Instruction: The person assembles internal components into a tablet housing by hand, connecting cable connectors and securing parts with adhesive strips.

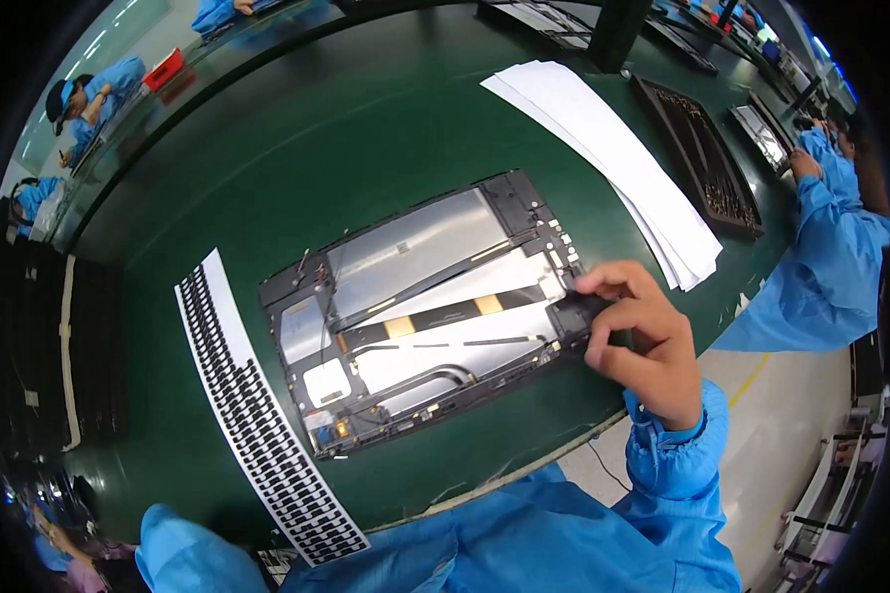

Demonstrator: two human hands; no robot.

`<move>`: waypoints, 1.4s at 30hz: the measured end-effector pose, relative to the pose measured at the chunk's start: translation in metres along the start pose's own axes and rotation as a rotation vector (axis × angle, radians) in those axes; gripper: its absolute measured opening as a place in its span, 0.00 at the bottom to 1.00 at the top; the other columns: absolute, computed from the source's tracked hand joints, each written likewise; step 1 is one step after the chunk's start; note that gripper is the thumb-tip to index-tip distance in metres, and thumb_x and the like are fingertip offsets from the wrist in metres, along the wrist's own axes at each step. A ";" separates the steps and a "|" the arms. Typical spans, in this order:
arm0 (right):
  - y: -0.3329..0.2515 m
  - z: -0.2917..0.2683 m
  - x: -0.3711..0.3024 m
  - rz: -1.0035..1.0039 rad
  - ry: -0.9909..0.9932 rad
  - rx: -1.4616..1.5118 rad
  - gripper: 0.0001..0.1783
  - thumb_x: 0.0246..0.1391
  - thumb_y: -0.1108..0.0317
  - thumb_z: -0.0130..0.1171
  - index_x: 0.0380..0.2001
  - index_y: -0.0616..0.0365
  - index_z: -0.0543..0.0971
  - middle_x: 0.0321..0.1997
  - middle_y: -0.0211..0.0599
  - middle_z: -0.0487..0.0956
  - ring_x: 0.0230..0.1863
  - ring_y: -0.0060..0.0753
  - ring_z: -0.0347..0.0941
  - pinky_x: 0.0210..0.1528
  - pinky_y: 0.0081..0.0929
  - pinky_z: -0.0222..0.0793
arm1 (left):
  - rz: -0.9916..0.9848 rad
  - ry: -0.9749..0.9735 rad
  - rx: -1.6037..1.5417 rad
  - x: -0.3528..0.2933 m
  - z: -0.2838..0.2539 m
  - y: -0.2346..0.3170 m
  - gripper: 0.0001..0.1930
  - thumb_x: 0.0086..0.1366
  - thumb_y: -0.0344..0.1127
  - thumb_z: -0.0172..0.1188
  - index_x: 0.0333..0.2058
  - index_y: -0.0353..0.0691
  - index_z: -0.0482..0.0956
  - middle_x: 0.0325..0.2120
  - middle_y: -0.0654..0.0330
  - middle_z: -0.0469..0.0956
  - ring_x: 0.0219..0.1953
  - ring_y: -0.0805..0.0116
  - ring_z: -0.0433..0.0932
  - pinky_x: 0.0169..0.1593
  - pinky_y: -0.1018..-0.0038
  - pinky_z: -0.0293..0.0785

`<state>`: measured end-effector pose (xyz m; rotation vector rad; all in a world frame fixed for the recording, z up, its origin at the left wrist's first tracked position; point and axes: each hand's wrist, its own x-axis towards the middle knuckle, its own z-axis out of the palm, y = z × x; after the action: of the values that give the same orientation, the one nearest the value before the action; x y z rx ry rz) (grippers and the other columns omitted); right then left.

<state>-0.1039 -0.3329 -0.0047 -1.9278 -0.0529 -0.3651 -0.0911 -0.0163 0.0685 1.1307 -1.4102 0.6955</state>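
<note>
The opened tablet-like device (427,296) lies at a slant in the middle of the green table (366,133), its insides facing up. From where I stand, the work looks partway along: silver panels fill much of the frame, a dark ribbon cable (445,316) with gold patches runs across them, and small boards and connectors line the right end. No cover lies over any of this, so closing up, if it belongs to this job, is not yet done.

The person's right hand (653,336) is at the device's right edge, fingers curled in, the thumb and forefinger bent toward the corner. Whether they pinch something small or merely touch the edge — I cannot tell. The left hand is out of sight; only the left sleeve (193,553) shows at the bottom.

Just beside the device's left end lies a white strip (224,321) bearing rows of black pieces. Its upper right part is bare, which suggests some pieces are already used, though most of the rows are full, so plenty remain. Beyond the device lie loose white sheets (603,148) and a black tray (702,153) of small parts — neither is being touched.
</note>
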 end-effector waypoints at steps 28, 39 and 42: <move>-0.002 0.014 0.018 0.008 -0.177 -0.297 0.04 0.24 0.76 0.54 0.10 0.60 0.69 0.49 0.46 0.69 0.52 0.49 0.57 0.54 0.39 0.49 | -0.368 -0.970 0.274 -0.041 0.046 -0.097 0.12 0.51 0.33 0.52 0.34 0.35 0.76 0.40 0.53 0.72 0.43 0.56 0.72 0.44 0.64 0.68; -0.005 0.011 0.017 0.034 -0.187 -0.293 0.04 0.23 0.77 0.55 0.09 0.60 0.71 0.49 0.45 0.70 0.53 0.50 0.57 0.55 0.39 0.50 | -0.159 -1.018 0.264 -0.040 0.084 -0.120 0.13 0.51 0.31 0.50 0.34 0.33 0.76 0.43 0.53 0.71 0.43 0.59 0.71 0.46 0.69 0.67; -0.002 0.008 0.016 0.049 -0.190 -0.258 0.04 0.23 0.77 0.56 0.10 0.60 0.71 0.49 0.45 0.70 0.53 0.51 0.58 0.55 0.41 0.52 | -0.151 -1.013 0.263 -0.039 0.084 -0.122 0.12 0.51 0.31 0.50 0.34 0.34 0.76 0.43 0.53 0.71 0.43 0.60 0.71 0.44 0.70 0.68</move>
<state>-0.0869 -0.3270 -0.0016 -2.2112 -0.0857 -0.1603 -0.0173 -0.1267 -0.0081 1.9213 -2.0569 0.1637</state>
